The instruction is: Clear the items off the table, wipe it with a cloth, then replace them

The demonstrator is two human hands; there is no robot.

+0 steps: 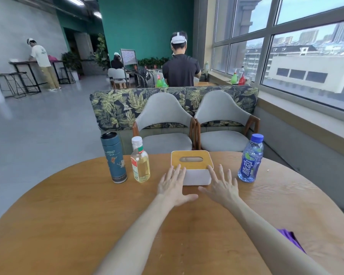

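Note:
A round wooden table (72,211) carries a row of items along its far side. From left stand a dark teal flask (113,157), a clear bottle of yellow liquid (140,162), a white tissue box with a wooden lid (193,167) and a blue drink bottle (250,158). My left hand (174,185) hovers with fingers spread at the box's near left corner. My right hand (221,184) is spread the same way at its near right corner. Neither hand holds anything. A purple cloth (290,240) peeks out behind my right forearm.
Two grey chairs (164,116) (222,112) face the table's far edge, backed by a leaf-patterned sofa (115,108). A window wall (306,56) runs along the right. Open floor lies to the left. Other people stand and sit farther back.

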